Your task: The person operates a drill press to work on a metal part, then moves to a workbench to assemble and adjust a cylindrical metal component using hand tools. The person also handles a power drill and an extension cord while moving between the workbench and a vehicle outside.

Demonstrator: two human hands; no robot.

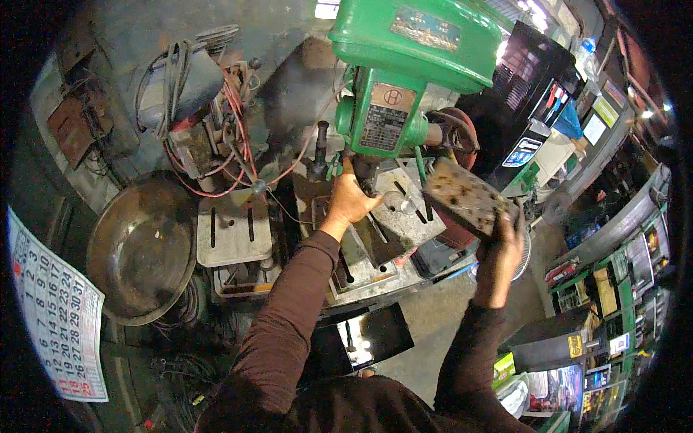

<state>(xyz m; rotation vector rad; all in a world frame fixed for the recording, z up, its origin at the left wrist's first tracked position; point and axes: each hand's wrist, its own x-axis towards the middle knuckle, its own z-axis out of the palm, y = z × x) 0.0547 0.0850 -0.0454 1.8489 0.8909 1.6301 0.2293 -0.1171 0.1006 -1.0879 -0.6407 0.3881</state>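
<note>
A green drill press (386,108) stands in front of me, its dark chuck (367,169) pointing down over slotted metal plates. My left hand (351,198) is closed round the chuck from the left, the thumb below it and some fingers hidden behind. In my right hand (505,242) is a flat grey-brown block (465,193) pitted with dark holes, held tilted by its right end, clear of the plates. Beneath the chuck lies a light slotted plate (415,220), with a small round clear piece (399,203) on it.
A large round metal pan (141,252) stands at the left, beside another slotted plate (234,234). Red cables (234,123) hang behind them. A calendar (58,317) is at the far left. Crowded shelves (613,303) line the right side, and a black tray (390,335) lies below the bench.
</note>
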